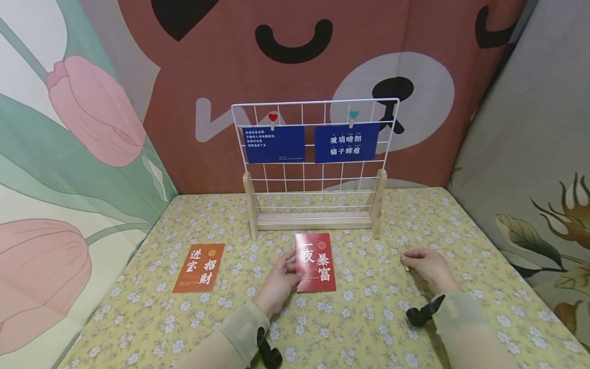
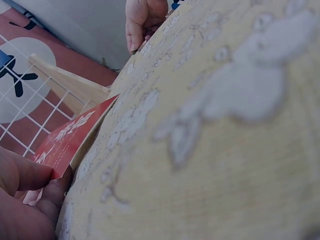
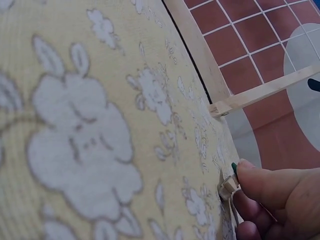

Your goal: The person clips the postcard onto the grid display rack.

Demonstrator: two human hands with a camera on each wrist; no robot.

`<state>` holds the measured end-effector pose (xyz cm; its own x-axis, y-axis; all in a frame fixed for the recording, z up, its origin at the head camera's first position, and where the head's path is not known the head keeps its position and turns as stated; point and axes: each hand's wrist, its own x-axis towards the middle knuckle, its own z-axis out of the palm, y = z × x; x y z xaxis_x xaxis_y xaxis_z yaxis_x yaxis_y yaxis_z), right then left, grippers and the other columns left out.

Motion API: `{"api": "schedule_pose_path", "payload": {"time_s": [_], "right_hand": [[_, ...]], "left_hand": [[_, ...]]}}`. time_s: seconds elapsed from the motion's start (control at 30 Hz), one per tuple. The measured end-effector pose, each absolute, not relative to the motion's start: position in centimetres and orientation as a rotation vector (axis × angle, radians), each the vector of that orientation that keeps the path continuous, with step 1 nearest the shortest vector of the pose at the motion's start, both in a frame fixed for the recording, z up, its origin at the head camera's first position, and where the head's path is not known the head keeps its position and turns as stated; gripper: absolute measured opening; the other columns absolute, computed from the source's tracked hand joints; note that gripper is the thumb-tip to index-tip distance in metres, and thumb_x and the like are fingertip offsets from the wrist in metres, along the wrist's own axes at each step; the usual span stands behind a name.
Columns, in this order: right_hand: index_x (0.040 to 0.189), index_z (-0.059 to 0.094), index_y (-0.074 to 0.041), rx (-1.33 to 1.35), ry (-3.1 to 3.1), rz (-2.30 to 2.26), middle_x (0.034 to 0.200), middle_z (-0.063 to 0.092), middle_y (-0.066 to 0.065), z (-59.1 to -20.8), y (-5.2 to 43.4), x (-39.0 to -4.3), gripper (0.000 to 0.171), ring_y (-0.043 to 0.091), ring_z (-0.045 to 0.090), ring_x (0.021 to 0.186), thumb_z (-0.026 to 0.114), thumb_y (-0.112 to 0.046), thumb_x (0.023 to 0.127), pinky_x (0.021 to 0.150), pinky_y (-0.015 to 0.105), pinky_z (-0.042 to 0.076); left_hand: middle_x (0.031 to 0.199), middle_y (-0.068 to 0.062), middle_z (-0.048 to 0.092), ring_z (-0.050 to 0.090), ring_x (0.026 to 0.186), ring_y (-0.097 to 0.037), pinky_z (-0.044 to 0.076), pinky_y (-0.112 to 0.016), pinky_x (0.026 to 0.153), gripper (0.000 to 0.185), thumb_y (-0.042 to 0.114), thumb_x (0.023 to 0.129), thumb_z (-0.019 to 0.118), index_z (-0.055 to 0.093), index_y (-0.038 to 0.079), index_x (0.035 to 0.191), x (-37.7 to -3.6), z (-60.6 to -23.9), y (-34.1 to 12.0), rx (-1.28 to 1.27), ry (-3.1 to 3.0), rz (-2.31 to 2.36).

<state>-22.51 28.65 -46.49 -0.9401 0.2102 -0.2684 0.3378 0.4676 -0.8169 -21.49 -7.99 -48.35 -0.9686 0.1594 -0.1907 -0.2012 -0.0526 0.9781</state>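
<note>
L hand (image 1: 277,285) pinched the red card's (image 1: 315,262) left edge, thumb on top, fingers under; card lay on the tablecloth (image 1: 369,318) just near of the grid rack (image 1: 315,169), its edge lifted a bit. R hand (image 1: 426,267), well right of the card, pinched a small wooden clip (image 3: 229,184) w/ green tip against the cloth. Orange card (image 1: 199,267) lay flat at left.

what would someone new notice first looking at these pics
Probably the white wire grid rack on its wooden base at the back of the floral tablecloth, with two blue cards clipped to it. In front, the left hand pinches a red card, while the right hand pinches a small wooden clip on the cloth. An orange card lies far left.
</note>
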Motion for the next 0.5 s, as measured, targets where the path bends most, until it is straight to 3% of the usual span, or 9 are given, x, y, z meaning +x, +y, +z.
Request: {"api": "schedule_pose_path", "payload": {"time_s": [0.17, 0.4, 0.5], "right_hand": [[0.123, 0.056, 0.001, 0.473, 2.567, -1.492, 0.117, 0.056, 0.02, -46.54, 28.82, -22.57, 0.04, 0.028, 0.054, 0.088, 0.062, -0.026, 0.095, 0.059, 0.028, 0.045], [0.131, 0.051, 0.003, 0.45, 2.577, -1.465, 0.129, 0.049, 0.026, -46.33, 29.24, -22.69, 0.048, 0.036, 0.051, 0.108, 0.057, -0.031, 0.098, 0.075, 0.037, 0.048], [0.132, 0.051, 0.003, 0.45, 2.579, -1.464, 0.129, 0.049, 0.026, -46.33, 29.36, -22.69, 0.05, 0.036, 0.052, 0.106, 0.056, -0.034, 0.098, 0.074, 0.037, 0.048]], "left_hand": [[0.113, -0.017, 0.055, 0.06, 0.094, -0.024, 0.055, -0.034, 0.08, 0.069, -0.01, 0.088, 0.054, 0.03, 0.01, 0.15, -21.34, -48.05, -7.94, -0.047, 1.963, 2.124], [0.112, -0.016, 0.055, 0.06, 0.093, -0.023, 0.055, -0.033, 0.079, 0.068, -0.011, 0.088, 0.055, 0.032, 0.011, 0.149, -21.43, -48.14, -7.9, -0.059, 1.981, 2.117], [0.111, -0.015, 0.055, 0.06, 0.093, -0.023, 0.055, -0.033, 0.079, 0.068, -0.011, 0.088, 0.055, 0.033, 0.012, 0.148, -21.56, -48.29, -7.92, -0.068, 1.981, 2.116]]}}
